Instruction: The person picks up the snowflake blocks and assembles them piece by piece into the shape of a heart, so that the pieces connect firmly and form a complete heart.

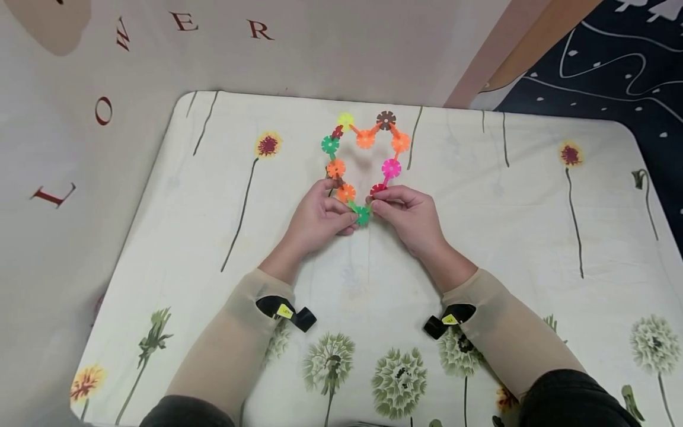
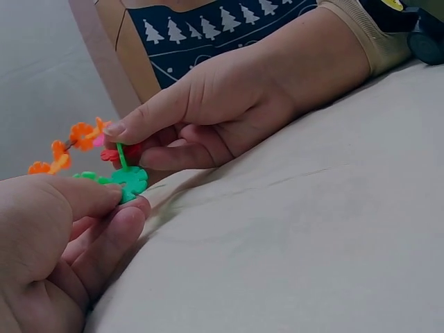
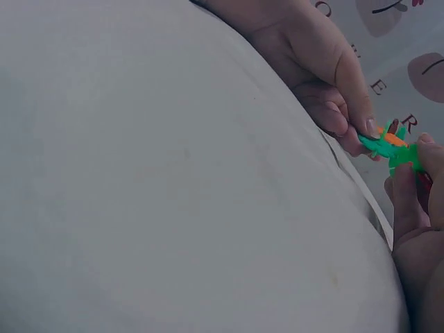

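Observation:
A heart-shaped ring of linked, notched plastic flower discs (image 1: 391,168), in orange, pink, red, yellow, brown and green, lies in front of me. At its near tip my left hand (image 1: 320,216) pinches a green disc (image 1: 362,215) between thumb and fingers, its other fingers beside the orange discs (image 1: 345,193). My right hand (image 1: 408,213) pinches a brighter green disc (image 3: 404,159), seen edge-on in the left wrist view and set against the left hand's green disc. A red disc (image 1: 377,189) sits at the right fingertips, partly covered by them.
The discs are over a bed-like surface with a pale flower-printed cloth (image 1: 187,237). Behind it rises a light wall panel (image 1: 347,53) with large letters. Dark patterned fabric (image 1: 629,71) is at the far right. Each forearm wears a strapped black camera (image 1: 304,319).

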Demonstrator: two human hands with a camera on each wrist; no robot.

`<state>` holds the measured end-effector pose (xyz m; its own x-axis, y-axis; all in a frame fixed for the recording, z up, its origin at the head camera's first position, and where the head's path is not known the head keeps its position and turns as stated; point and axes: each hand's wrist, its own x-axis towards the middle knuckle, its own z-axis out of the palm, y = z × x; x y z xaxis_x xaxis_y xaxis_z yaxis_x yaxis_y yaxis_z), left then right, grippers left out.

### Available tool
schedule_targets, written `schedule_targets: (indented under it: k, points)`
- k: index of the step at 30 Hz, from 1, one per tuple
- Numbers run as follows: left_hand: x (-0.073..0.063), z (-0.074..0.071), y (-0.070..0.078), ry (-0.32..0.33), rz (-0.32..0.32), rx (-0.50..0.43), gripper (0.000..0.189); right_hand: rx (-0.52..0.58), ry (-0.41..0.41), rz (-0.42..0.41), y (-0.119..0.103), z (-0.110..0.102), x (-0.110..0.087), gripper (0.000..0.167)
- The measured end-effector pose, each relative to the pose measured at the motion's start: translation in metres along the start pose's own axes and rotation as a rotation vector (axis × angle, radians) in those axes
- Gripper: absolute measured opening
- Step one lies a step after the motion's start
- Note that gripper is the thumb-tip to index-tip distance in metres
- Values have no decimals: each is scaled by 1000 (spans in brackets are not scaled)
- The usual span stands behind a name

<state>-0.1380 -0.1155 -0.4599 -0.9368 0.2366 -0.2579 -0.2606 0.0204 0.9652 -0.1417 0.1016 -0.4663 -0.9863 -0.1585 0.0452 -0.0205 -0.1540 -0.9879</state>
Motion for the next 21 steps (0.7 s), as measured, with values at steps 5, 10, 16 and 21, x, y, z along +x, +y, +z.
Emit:
schedule_targets:
  k: [5, 10, 16, 21]
  points:
    - [0, 1, 0, 12, 20, -1, 75, -18, 19, 9, 0, 0, 0, 20]
    - [0, 2, -1, 32, 37, 2, 73, 39, 15, 32, -1, 1, -1, 18]
    - [-2, 4, -1, 65, 33, 25, 72, 17, -14, 52, -1, -1, -1, 17]
    - [-3, 5, -1, 78, 45, 29, 68, -2, -35, 56, -1, -2, 0, 19]
